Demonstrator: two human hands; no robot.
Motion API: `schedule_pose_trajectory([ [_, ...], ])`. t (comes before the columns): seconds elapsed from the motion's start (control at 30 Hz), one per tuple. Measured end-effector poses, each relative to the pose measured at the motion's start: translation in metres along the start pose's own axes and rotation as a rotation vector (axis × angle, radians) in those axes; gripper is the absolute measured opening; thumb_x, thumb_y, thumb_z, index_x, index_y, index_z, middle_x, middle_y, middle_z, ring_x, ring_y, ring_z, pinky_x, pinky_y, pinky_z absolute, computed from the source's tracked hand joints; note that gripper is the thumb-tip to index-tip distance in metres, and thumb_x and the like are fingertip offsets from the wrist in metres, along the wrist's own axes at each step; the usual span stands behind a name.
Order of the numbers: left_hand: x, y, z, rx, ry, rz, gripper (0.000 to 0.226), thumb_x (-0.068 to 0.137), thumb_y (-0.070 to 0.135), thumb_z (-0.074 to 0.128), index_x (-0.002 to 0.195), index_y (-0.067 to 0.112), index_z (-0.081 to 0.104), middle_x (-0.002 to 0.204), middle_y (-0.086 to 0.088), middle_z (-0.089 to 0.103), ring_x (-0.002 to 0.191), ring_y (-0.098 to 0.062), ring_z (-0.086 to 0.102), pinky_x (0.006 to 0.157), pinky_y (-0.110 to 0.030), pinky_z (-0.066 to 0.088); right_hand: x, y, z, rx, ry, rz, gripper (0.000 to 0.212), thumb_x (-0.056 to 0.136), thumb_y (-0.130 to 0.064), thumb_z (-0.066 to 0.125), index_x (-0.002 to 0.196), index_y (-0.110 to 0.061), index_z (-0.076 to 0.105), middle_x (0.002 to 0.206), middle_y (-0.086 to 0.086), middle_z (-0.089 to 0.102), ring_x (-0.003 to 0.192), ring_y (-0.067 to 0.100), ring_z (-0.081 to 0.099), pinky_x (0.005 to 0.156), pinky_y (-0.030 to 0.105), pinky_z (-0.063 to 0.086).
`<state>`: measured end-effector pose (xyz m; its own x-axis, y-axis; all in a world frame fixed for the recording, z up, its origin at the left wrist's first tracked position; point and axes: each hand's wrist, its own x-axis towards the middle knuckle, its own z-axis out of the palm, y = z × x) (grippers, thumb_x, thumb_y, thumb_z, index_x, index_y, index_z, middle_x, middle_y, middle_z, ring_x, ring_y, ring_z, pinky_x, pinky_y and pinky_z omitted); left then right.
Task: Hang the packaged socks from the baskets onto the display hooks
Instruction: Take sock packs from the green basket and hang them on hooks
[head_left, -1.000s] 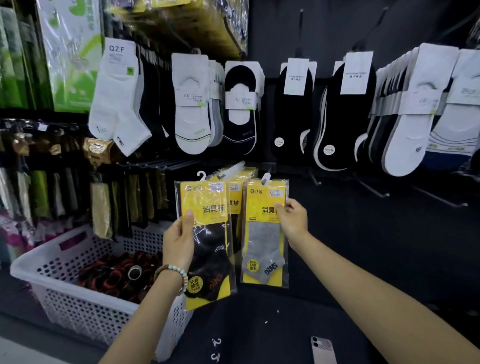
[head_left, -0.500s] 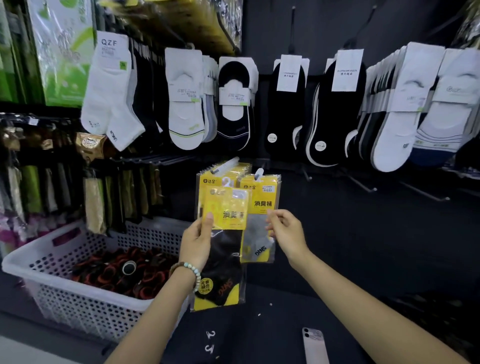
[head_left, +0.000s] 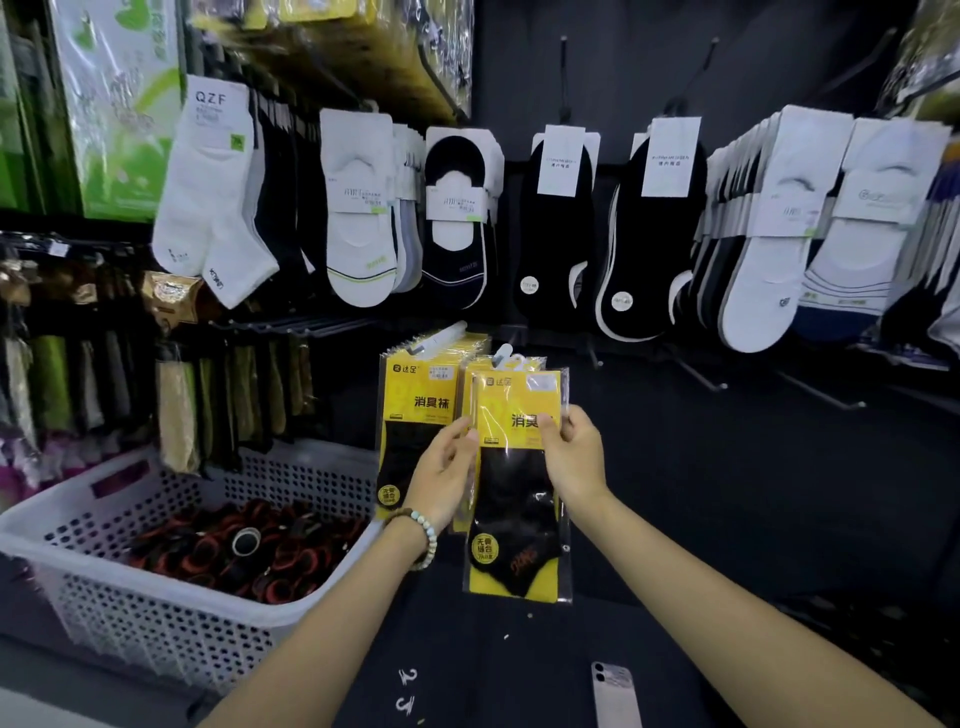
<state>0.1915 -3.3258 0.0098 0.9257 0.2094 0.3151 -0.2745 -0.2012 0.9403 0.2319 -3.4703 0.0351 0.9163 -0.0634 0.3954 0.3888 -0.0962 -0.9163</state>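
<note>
Holding up a yellow sock pack (head_left: 519, 499) with both hands here, pretty much dead centre in front of the display wall. The right hand (head_left: 574, 460) has it pinched near the top right, thumb on the front of the yellow card. The left hand (head_left: 444, 467) grips the pack's left edge, so both are grasping the same pack. There's a black ankle sock inside and a white hanger tab (head_left: 506, 356) on top; can't tell if that tab is on a hook. Just behind and to the left hangs a stack of matching yellow packs (head_left: 421, 400). Near left is a white perforated basket (head_left: 156, 618) with black-and-red items in it, and a phone (head_left: 615, 696) lies on the dark counter (head_left: 727, 571) at the near edge. White and black boat socks (head_left: 358, 234) hang higher up on the wall.
</note>
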Motion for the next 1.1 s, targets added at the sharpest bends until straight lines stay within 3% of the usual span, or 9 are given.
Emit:
schedule_pose_trajectory([
  [0.2,0.016,-0.005,-0.006,0.062,0.029,-0.024,0.051,0.095,0.044,0.041,0.142,0.026,0.034,0.119,0.008,0.056,0.114,-0.017,0.054,0.102,-0.042,0.042,0.027,0.009,0.019,-0.137,-0.044,0.018,0.009,0.097,-0.019,0.050,0.095,-0.015,0.058,0.088,0.000,0.063,0.076,0.013,0.058,0.067,0.026,0.048],
  [0.27,0.020,-0.010,-0.006,0.089,0.023,-0.030,0.052,0.095,0.043,0.040,0.143,0.026,0.032,0.128,0.005,0.052,0.119,-0.016,0.051,0.104,-0.039,0.039,0.033,0.017,0.022,-0.127,-0.034,0.060,0.009,0.096,-0.021,0.053,0.098,-0.016,0.060,0.095,-0.001,0.067,0.085,0.014,0.063,0.075,0.029,0.053],
  [0.33,0.024,-0.014,-0.006,0.111,0.026,-0.019,0.053,0.095,0.042,0.041,0.144,0.025,0.029,0.132,0.004,0.050,0.117,-0.012,0.049,0.099,-0.029,0.039,0.037,0.025,0.022,-0.073,-0.005,0.124,0.012,0.092,-0.025,0.061,0.096,-0.014,0.063,0.098,0.001,0.068,0.091,0.015,0.065,0.081,0.030,0.054],
  [0.4,0.026,-0.018,-0.005,0.155,0.030,0.000,0.054,0.095,0.042,0.041,0.145,0.025,0.029,0.133,0.006,0.048,0.109,-0.006,0.047,0.089,-0.022,0.036,0.038,0.033,0.020,-0.027,0.039,0.193,0.018,0.087,-0.030,0.068,0.092,-0.013,0.064,0.092,0.000,0.067,0.085,0.013,0.064,0.074,0.024,0.051],
  [0.63,0.002,-0.072,-0.015,0.210,0.006,-0.062,0.050,0.094,0.041,0.044,0.140,0.024,0.037,0.138,0.004,0.044,0.107,-0.004,0.046,0.083,-0.016,0.039,-0.001,0.067,-0.009,-0.025,-0.036,0.323,0.028,0.088,-0.027,0.067,0.111,-0.012,0.059,0.105,0.001,0.064,0.097,0.013,0.060,0.084,0.027,0.050],
  [0.77,-0.048,-0.125,-0.018,0.209,-0.034,-0.191,0.047,0.093,0.041,0.048,0.136,0.024,0.044,0.132,0.006,0.050,0.114,-0.008,0.050,0.097,-0.030,0.043,-0.058,0.104,-0.036,-0.070,-0.133,0.375,0.023,0.090,-0.025,0.065,0.111,-0.018,0.060,0.104,-0.003,0.064,0.097,0.010,0.061,0.088,0.028,0.051],
  [0.87,-0.102,-0.170,-0.008,0.237,-0.103,-0.324,0.043,0.093,0.038,0.050,0.133,0.024,0.047,0.126,0.007,0.052,0.109,-0.006,0.051,0.090,-0.022,0.042,-0.118,0.154,-0.053,-0.105,-0.191,0.494,0.015,0.090,-0.022,0.064,0.105,-0.020,0.062,0.101,-0.002,0.065,0.093,0.008,0.063,0.082,0.024,0.052],
  [0.97,-0.162,-0.216,0.010,0.206,-0.130,-0.516,0.038,0.091,0.026,0.056,0.128,0.014,0.052,0.122,-0.005,0.058,0.102,-0.011,0.055,0.082,-0.014,0.043,-0.191,0.216,-0.070,-0.216,-0.213,0.666,0.018,0.089,-0.017,0.066,0.105,-0.010,0.063,0.102,0.008,0.067,0.088,0.014,0.062,0.075,0.019,0.050],
  [1.1,-0.232,-0.268,0.023,0.315,-0.205,-0.755,0.042,0.089,0.027,0.060,0.127,0.009,0.052,0.126,-0.010,0.056,0.110,-0.025,0.055,0.093,-0.031,0.045,-0.279,0.284,-0.097,-0.360,-0.199,0.990,0.031,0.087,-0.018,0.068,0.112,-0.001,0.061,0.111,0.016,0.066,0.094,0.021,0.059,0.069,0.023,0.041],
])
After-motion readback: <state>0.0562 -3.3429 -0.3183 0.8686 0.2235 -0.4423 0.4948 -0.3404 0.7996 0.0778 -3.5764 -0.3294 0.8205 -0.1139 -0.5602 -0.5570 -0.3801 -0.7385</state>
